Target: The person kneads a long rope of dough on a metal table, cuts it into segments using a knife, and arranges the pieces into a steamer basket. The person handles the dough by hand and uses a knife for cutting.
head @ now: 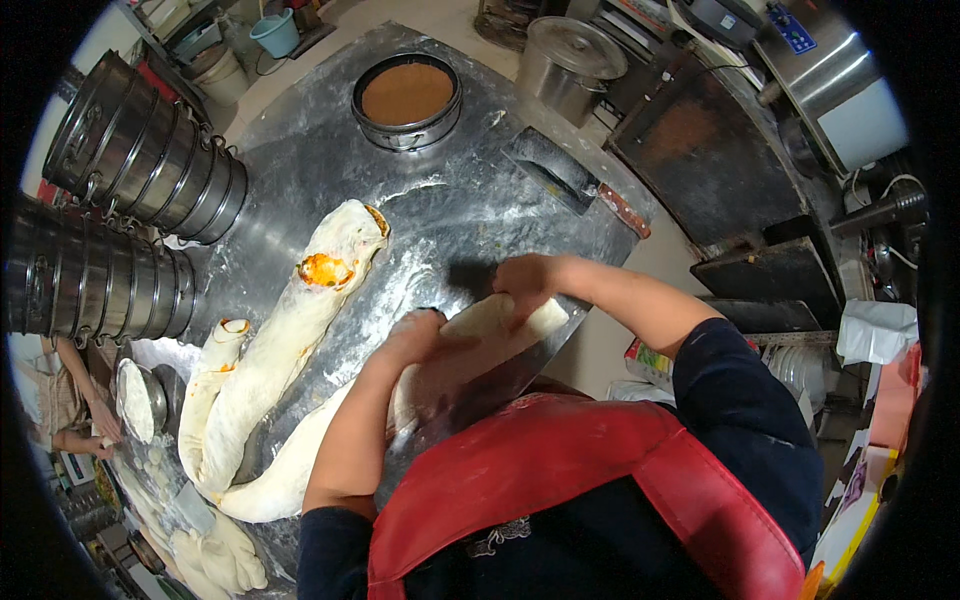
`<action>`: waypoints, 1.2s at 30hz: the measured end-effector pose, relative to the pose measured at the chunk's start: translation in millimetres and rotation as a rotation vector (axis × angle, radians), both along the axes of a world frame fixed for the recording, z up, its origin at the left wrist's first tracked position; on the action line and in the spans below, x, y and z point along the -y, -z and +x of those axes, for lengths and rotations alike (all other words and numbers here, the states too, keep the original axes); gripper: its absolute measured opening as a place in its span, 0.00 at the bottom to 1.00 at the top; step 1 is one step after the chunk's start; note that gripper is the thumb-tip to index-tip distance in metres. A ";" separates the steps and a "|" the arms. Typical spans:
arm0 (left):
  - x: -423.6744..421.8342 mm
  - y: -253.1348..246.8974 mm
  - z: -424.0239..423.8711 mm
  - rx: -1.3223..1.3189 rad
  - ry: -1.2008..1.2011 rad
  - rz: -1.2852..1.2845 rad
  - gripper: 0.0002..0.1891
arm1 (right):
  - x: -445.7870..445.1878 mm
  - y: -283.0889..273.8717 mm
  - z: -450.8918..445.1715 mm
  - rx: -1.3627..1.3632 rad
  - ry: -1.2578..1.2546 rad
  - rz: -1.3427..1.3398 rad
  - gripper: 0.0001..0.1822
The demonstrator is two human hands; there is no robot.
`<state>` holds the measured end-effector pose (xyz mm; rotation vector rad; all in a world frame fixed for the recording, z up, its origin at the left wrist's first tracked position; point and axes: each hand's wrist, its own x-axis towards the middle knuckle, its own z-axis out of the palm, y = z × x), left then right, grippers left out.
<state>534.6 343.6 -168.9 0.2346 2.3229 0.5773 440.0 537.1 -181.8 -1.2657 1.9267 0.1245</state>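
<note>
A long floured dough roll [478,319] lies before me along the near edge of a steel worktable [300,139]. My left hand [421,334] grips its far side near the middle, fingers curled. Closer to its right end, my right hand [529,285] holds the dough, blurred, with the fingertips hard to make out. The roll runs left under my left forearm and joins a thick filled dough roll [281,367] in a bend. Orange filling [326,270] shows through a tear in that roll and at its far end. A thinner dough piece [210,382] lies beside it.
A cleaver [555,171] lies at the right; a round steel pan with brown contents [409,94] stands far back. Stacked steel steamers [150,150] rise at the left. Another person's hands [103,431] work near a bowl of flour [137,401]; more dough [217,555] lies lower left.
</note>
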 end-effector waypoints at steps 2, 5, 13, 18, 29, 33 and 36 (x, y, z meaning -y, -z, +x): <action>-2.2 14.0 4.0 -0.009 0.081 -0.045 0.22 | -13.6 11.7 5.6 -0.157 -0.180 -0.318 0.36; -2.4 36.2 18.6 -0.246 0.171 0.007 0.26 | -35.2 36.3 24.5 0.143 0.259 -0.418 0.34; 11.0 3.9 -10.5 -0.163 -0.309 0.456 0.32 | -12.3 -50.3 -54.0 0.327 0.430 -0.350 0.18; 30.6 33.3 -12.5 -0.341 -0.553 0.096 0.32 | 36.8 -6.0 -102.5 -0.002 0.150 -0.277 0.23; 77.2 18.1 101.5 -0.103 -0.810 -0.311 0.32 | 108.9 16.8 -14.3 0.133 0.003 -0.365 0.23; 71.3 -14.0 110.9 -0.350 -1.025 -0.174 0.24 | 133.8 53.9 7.9 0.217 -0.023 -0.570 0.22; 85.1 16.0 150.9 -1.054 -1.250 -0.359 0.13 | 152.2 54.0 42.0 0.224 -0.228 -0.827 0.19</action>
